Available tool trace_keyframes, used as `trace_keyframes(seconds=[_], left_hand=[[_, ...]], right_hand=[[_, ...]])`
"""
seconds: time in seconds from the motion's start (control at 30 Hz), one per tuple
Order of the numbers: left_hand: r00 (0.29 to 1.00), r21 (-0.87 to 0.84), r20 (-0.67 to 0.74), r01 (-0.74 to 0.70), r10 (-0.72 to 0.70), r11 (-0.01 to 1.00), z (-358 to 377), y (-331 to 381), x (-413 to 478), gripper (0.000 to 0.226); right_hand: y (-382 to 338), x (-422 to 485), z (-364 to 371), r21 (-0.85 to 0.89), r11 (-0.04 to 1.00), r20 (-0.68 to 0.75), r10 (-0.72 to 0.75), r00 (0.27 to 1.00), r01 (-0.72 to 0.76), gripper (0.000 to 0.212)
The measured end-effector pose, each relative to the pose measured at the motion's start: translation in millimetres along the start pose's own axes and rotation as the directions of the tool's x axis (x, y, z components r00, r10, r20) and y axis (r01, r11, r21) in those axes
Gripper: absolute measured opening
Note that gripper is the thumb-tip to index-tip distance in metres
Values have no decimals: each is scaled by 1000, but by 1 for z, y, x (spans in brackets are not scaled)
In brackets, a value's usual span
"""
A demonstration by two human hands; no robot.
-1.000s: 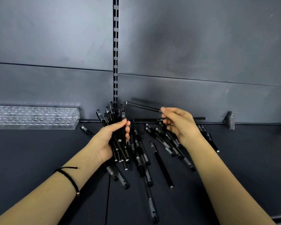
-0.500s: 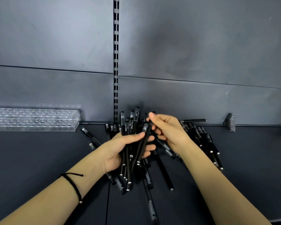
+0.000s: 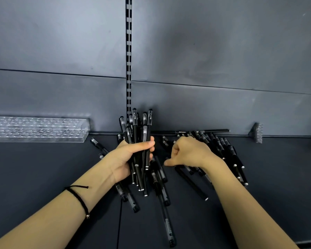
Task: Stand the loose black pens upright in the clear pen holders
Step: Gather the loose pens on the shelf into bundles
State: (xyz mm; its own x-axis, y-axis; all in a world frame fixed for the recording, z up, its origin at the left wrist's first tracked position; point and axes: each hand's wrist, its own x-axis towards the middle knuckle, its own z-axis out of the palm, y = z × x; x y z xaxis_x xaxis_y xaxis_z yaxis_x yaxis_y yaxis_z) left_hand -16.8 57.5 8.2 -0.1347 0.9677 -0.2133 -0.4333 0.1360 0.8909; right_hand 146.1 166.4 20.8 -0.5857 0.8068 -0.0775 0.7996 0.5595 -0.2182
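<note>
Dark shelf (image 3: 43, 177), pen bundle (image 3: 136, 130) upright inside left hand (image 3: 127, 159), fingers (image 3: 144, 145) wrapped round

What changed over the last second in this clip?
The right hand brought one pen to the bundle of pens in the left hand, let it go, then dropped onto the loose pens, fingers curled; whether it grips one is unclear. The left hand still grips the bundle. The clear pen holder stayed put, without pens.

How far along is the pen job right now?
Done: nothing yet, the clear pen holder shows no pens. In hand: the left hand grips a bundle of black pens; the right hand curls over the loose pens on the shelf. Left: gather those and stand every pen upright in the holder.
</note>
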Motion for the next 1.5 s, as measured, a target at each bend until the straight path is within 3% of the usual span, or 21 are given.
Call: trace_keyframes(seconds=[0.07, 0.13, 0.2, 0.27, 0.3, 0.37, 0.5, 0.77, 0.9, 1.0, 1.07, 1.23, 1.37, 1.5], left_hand=[[1000, -7, -4, 0, 0, 1000, 1, -1, 0, 16], [1000, -13, -3, 25, -25, 1000, 1, -3, 0, 16], [999, -56, 1, 35, -35, 998, 2, -4, 1, 23], [999, -137, 22, 41, -38, 990, 2, -5, 2, 39], [998, -153, 51, 52, -45, 987, 4, -5, 1, 44], [990, -140, 128, 77, -59, 987, 7, -6, -2, 41], [988, -116, 120, 114, -100, 987, 10, -6, -4, 31], [980, -14, 197, 37, -33, 999, 6, 0, -10, 19], [982, 68, 187, -7, -6, 998, 9, -1, -14, 19], [990, 92, 137, -39, 26, 995, 16, -3, -16, 19], [988, 111, 128, -98, 83, 989, 21, -2, -17, 26], [949, 288, 133, -312, 284, 906, 44, -2, -16, 46], [920, 290, 122, -391, 371, 874, 70, -3, -10, 41], [893, 321, 120, -448, 433, 835, 92, -2, -2, 37]], right_hand=[[0, 1, 0, 179, 984, -37, 15, 999, -8, 27], [-2, -3, -5, 428, 904, -66, 6, 998, 23, 28], [-7, -9, -11, 693, 717, -46, -48, 998, 66, 30], [-11, -12, -15, 885, 453, -43, -143, 989, 104, 27], [-13, -12, -16, 931, 342, -65, -182, 981, 125, 24], [-16, -10, -13, 954, 248, -116, -201, 973, 166, 21], [-14, -6, -9, 948, 243, -185, -107, 977, 206, 20], [-24, -8, -4, 899, 307, -336, 31, 941, 311, 15], [-32, -11, 0, 845, 387, -425, 66, 903, 369, 7], [-33, -13, -2, 813, 394, -490, 65, 869, 429, 20], [-33, -13, -8, 826, 341, -497, 61, 866, 450, 32], [-30, -22, -34, 862, 202, -458, -84, 885, 465, 31], [-27, -35, -52, 815, 233, -498, -185, 847, 530, 38], [-13, -45, -70, 789, 228, -544, -169, 822, 570, 38]])
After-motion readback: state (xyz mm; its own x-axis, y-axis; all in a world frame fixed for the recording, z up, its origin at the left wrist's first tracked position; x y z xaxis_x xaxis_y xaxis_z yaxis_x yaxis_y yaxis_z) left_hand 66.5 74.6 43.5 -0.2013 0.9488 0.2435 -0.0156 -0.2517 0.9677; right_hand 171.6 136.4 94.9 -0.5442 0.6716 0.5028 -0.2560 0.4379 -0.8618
